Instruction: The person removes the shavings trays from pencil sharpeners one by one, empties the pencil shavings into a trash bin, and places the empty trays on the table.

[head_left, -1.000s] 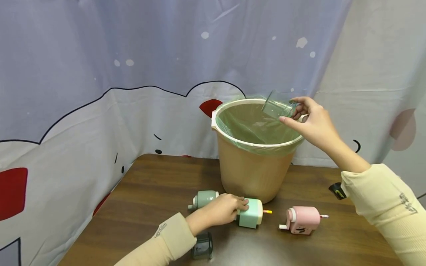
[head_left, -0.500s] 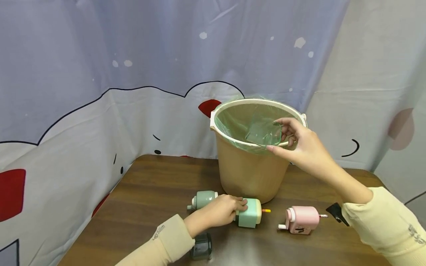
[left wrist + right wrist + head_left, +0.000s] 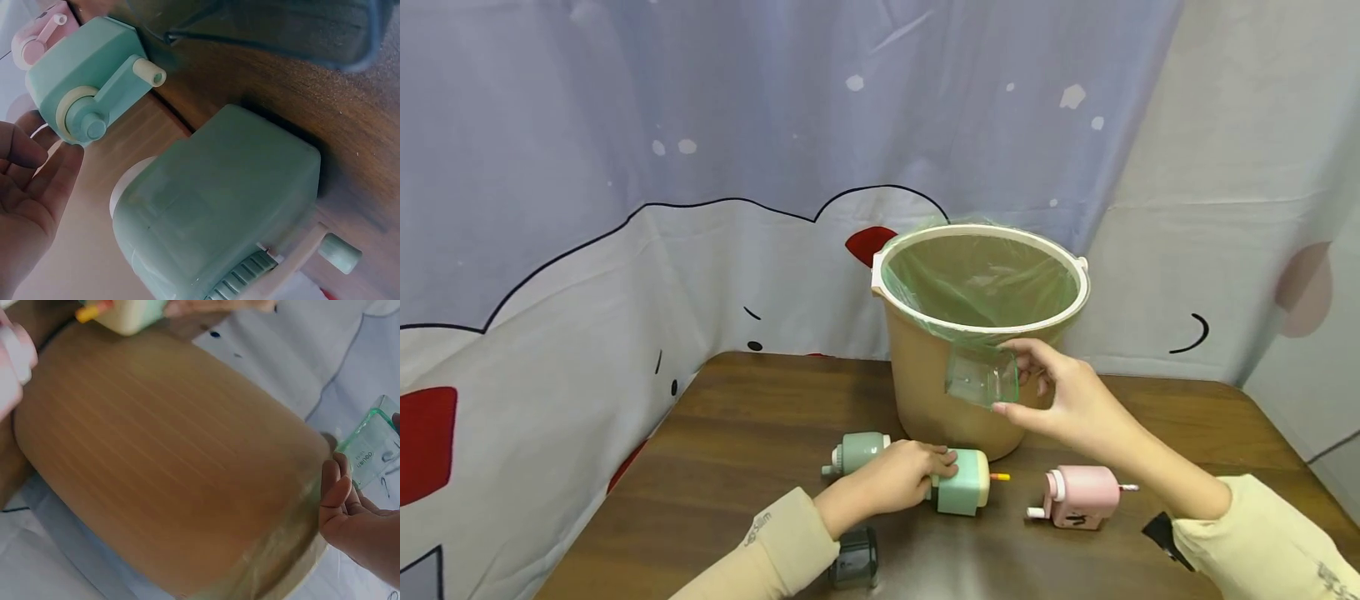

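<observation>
Right of centre: one clear green container [image 3: 982, 377], pinched in the right hand [image 3: 1067, 390] before one lined bin [image 3: 925, 383]. Lower frame, left to right: one grey-green sharpener [image 3: 861, 451], one mint sharpener [image 3: 961, 493] under the unclenched left hand [image 3: 897, 477], one pink sharpener [image 3: 1086, 493]; below, one dark container [image 3: 854, 560].

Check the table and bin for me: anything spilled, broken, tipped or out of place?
Nothing stands out. No spill or damage shows; the bin stands upright, lined with a green bag, and the right hand holds the clear container outside it.
</observation>
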Motion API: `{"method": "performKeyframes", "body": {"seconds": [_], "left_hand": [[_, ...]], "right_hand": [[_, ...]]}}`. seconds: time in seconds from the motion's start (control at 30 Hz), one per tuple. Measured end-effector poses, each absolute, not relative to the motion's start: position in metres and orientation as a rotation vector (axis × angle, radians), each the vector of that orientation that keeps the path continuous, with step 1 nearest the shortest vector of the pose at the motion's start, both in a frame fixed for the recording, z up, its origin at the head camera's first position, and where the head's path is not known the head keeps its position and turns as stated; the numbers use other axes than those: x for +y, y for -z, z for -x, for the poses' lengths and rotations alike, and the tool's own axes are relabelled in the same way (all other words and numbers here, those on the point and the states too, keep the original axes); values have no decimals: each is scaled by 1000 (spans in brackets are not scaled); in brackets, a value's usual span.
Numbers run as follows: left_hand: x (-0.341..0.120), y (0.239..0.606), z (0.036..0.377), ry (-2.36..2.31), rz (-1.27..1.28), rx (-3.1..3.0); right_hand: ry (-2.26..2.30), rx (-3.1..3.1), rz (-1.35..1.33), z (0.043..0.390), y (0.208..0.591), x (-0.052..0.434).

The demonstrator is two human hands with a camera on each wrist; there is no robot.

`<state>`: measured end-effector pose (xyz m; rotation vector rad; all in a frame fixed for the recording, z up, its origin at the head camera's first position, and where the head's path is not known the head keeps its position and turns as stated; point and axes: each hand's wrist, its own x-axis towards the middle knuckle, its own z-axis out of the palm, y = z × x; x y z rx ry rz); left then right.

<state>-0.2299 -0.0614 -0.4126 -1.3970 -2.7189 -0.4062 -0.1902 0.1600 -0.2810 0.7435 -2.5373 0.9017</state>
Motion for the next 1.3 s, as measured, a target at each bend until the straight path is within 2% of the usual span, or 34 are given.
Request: {"method": "performKeyframes", "body": {"seconds": [0.8, 1.3], "left_hand": [[-63, 417, 231, 397, 1396, -2664], [-63, 416, 229, 395, 1379, -2699]], "right_hand": [[-1013, -2551, -1093, 156, 375, 161], [-959, -2837, -1055, 160, 427, 151]]}}
